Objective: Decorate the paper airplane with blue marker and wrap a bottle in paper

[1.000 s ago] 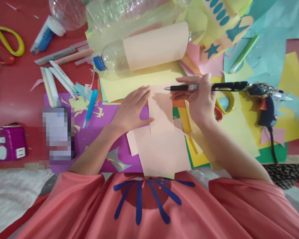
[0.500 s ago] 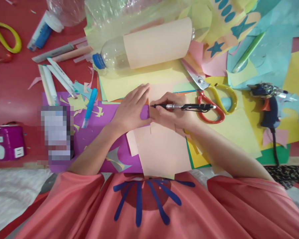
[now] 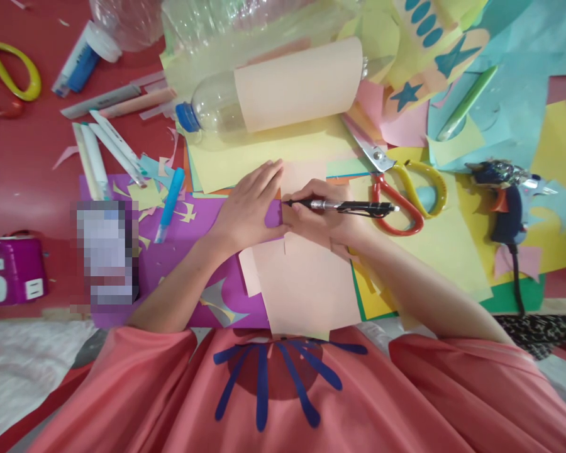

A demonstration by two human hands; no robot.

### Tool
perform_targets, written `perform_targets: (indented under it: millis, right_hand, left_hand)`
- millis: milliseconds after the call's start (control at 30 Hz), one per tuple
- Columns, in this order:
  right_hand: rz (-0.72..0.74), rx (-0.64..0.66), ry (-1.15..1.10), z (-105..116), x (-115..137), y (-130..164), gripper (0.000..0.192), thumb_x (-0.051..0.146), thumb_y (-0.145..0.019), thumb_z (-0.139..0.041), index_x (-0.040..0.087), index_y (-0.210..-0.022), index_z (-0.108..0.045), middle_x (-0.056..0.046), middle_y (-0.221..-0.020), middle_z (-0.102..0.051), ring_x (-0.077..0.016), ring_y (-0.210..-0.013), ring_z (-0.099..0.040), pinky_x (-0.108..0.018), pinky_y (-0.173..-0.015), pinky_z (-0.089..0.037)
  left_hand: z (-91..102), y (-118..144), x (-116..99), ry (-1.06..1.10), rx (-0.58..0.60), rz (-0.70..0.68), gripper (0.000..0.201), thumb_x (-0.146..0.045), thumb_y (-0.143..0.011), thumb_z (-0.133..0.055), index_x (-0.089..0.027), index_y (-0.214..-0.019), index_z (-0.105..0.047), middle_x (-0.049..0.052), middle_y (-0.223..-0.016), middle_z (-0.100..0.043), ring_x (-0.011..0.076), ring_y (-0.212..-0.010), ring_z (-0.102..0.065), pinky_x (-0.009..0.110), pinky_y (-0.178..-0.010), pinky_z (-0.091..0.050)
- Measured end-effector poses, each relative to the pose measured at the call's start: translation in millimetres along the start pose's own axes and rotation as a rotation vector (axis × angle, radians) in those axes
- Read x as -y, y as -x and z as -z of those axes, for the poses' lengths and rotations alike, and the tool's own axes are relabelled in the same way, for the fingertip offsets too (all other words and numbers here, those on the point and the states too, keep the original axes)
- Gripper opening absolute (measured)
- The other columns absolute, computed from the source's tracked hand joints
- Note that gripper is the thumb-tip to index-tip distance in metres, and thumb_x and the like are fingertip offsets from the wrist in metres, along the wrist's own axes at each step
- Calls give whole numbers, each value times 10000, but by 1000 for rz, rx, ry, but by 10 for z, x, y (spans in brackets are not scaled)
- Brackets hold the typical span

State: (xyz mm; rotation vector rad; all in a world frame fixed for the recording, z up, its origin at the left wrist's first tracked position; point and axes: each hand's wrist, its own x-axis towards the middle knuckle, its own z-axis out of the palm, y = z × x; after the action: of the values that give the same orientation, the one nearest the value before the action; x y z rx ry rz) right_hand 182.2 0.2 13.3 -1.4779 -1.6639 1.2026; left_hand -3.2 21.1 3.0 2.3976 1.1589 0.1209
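Gripping a black pen (image 3: pixel 344 206) with closed fingers, the right hand (image 3: pixel 318 217) sets its tip on the peach paper (image 3: pixel 306 283). The left hand (image 3: pixel 248 211) lies flat, fingers together, pinning that paper's left edge over the purple sheet (image 3: pixel 170 251).

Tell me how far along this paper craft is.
Done: one plastic bottle already wears a peach paper sleeve. In hand: the left hand pins a peach paper strip while the right hand sets a black pen on it. Left: no pen line shows on it, and the scissors lie unused.
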Motion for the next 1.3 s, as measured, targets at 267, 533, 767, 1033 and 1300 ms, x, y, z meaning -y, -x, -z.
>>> perform_targets:
  millis: [267, 533, 767, 1033, 1300]
  right_hand:
    - [47, -58, -7, -31, -66, -27, 38, 163, -737, -617, 185, -731, -648, -20, -672, -681, -123, -584, -566, -270, -567, -444]
    - [5, 4, -24, -36, -65, -27, 37, 171, -735, -623, 200, -730, -645, -13, -682, -677, -134, -601, -580, -284, -590, -455]
    - [78, -119, -25, -23, -59, -20, 37, 177, -754, -598, 195, -732, -622, -3, -654, -648, -115, -594, -557, -266, -580, -437]
    - [16, -74, -11, -44, -11, -29, 41, 151, -702, -617, 193, -702, -620, -10, -643, -653, -122, -574, -558, -273, -564, -435]
    - [92, -169, -38, -23, -79, -25, 52, 253, -742, -601, 205, -727, -616, 10, -627, -637, -106, -559, -532, -256, -546, -429]
  left_hand:
    - [18, -7, -10, 19, -2, 11, 864, -381, -796, -651, -113, -1522, -265, 164, -1621, -275, 329, -1517, -232, 495, -1252, -237]
    - [25, -9, -20, 12, 20, 14, 878, -358, -793, -652, -81, -1521, -246, 200, -1617, -260, 344, -1516, -226, 513, -1249, -232]
    - [16, -10, -21, 23, -4, 20, 852, -383, -811, -641, -87, -1516, -267, 184, -1613, -283, 324, -1516, -239, 486, -1252, -233]
    - [18, -8, -20, 15, 1, 21, 871, -380, -791, -663, -107, -1518, -269, 170, -1618, -279, 323, -1515, -241, 482, -1251, -239]
    - [4, -5, -14, 11, -15, 14, 875, -416, -807, -656, -90, -1519, -266, 173, -1613, -288, 315, -1514, -246, 471, -1251, -238]
